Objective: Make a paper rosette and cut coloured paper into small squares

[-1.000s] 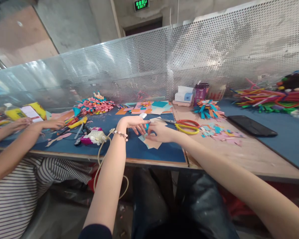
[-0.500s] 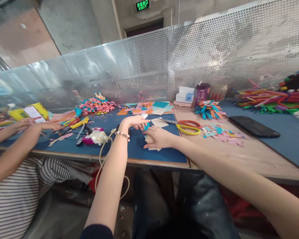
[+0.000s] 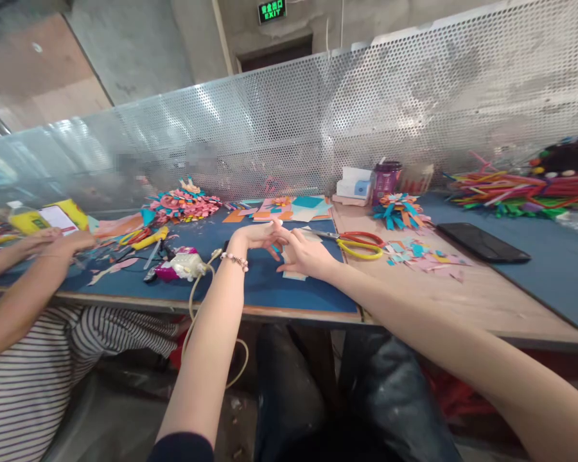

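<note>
Two hands meet over the blue mat (image 3: 212, 239) near the middle of the counter (image 3: 481, 298), seen from your head camera. Your left hand (image 3: 257, 236), a bead bracelet (image 3: 234, 259) at its wrist, curls its fingers toward your right hand (image 3: 304, 254); the fingertips of both touch, and a sliver of teal paper (image 3: 275, 248) shows between them. Whether either grip truly pinches that sliver cannot be told at this size. Beneath your right hand, pale paper squares (image 3: 295, 274) lie flat on the mat, close to the counter's near edge.

Just right of your hands, red-and-yellow scissors (image 3: 361, 244) rest where the mat gives way to bare wood, with coloured paper scraps (image 3: 421, 256) beyond them and a black phone (image 3: 483, 233) farther toward the right end. A glue gun (image 3: 180, 264) lies left of your left wrist, its cord dropping over the near edge. At the far left corner, another person in a striped shirt (image 3: 33, 378) works with both hands (image 3: 62, 242) on the mat.
</note>
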A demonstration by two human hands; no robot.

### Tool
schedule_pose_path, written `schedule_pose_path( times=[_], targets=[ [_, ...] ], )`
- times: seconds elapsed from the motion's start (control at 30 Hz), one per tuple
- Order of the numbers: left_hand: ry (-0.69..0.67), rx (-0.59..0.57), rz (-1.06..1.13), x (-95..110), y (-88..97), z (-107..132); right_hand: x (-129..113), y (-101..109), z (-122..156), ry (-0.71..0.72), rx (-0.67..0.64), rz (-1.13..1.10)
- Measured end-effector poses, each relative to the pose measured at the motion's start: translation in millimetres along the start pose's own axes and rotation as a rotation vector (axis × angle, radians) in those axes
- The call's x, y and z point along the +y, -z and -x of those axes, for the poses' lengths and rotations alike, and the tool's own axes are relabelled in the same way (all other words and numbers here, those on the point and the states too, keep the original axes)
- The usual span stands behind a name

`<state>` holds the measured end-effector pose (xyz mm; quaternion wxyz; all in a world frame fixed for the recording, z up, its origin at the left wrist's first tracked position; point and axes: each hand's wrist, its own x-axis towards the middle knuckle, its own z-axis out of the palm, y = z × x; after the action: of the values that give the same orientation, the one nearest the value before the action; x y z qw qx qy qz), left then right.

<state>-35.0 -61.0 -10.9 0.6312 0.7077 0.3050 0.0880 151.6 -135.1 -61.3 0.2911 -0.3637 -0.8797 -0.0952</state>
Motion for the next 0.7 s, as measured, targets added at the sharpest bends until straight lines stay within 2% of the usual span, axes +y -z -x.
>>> schedule_pose_path(
  times=[0.1, 0.17, 0.27, 0.4, 0.5, 0.6, 0.7],
  targets=[
    [-0.052, -0.01, 0.092, -2.4, 0.0, -5.5, 6.2, 1.9, -2.4, -0.02, 0.039, 0.042],
    [-0.087, -0.001, 0.124, -4.8, -2.4, -9.2, 13.9, 3.3, -3.8, -0.095, 0.098, 0.042],
    [-0.122, 0.061, 0.097, -9.9, -12.8, -18.4, 28.6, 5.1, -4.1, -0.161, 0.137, 0.015],
    [-0.138, 0.189, -0.098, -17.4, -33.0, -36.3, 47.8, 4.7, -2.3, -0.085, 0.091, 0.006],
    [-0.169, 0.301, -0.128, -20.6, -42.1, -45.2, 59.4, 2.1, -3.2, -0.023, 0.158, -0.065],
    [-0.245, 0.461, -0.139, -20.8, -43.3, -48.3, 68.9, 0.8, -6.5, -0.163, 0.298, -0.189],
    [-0.358, 0.615, -0.18, -19.4, -40.0, -49.3, 75.4, 4.1, -8.6, -0.388, 0.26, -0.356]
  ],
)
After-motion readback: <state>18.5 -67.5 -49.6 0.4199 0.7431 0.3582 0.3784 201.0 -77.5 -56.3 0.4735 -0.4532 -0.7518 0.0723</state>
